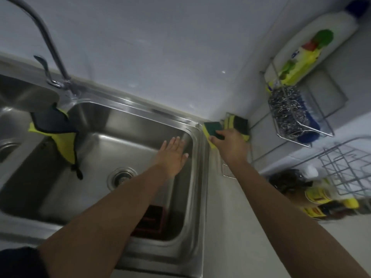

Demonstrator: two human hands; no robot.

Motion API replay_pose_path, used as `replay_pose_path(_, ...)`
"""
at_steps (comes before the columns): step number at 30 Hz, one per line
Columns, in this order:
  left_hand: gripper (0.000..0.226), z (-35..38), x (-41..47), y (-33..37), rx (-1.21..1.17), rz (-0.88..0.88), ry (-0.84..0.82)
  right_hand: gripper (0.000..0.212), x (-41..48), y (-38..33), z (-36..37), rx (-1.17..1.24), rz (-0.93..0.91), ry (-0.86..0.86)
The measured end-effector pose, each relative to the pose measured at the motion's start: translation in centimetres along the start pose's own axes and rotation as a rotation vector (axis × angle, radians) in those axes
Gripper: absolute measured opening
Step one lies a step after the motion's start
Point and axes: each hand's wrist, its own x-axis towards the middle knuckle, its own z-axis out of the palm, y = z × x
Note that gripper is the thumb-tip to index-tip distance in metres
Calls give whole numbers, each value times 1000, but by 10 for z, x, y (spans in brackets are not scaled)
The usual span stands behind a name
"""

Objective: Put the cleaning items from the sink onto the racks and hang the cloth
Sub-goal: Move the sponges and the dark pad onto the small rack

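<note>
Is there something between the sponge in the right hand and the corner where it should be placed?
Nothing visible blocks it. The right hand holds the green-and-yellow sponge just beside two sponges already standing in the corner; no object lies between them. The left hand hovers open over the sink, apart.

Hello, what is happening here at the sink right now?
A person is tidying the sink area. The right hand holds a yellow-green sponge at the corner of the sink, beside other sponges near the wall. The left hand is open and empty above the basin. A dark and yellow cloth hangs over the divider between the basins. A steel scourer and a bottle already sit in the wall rack. A dark item remains in the basin.
</note>
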Motion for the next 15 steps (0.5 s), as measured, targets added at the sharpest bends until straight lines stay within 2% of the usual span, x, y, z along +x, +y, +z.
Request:
replay_pose_path(6,61,20,58,51,-44,64,9,45,33,29,-36,30,180,142)
replay_pose_path(8,61,30,70,59,-113,72,-7,46,45,36,-43,68,221,142)
replay_pose_path(11,62,52,72,61,-227,49,-20,45,57,42,-49,142,237,98)
replay_pose_path(15,61,66,71,58,-320,21,53,45,75,50,-41,130,212,148)
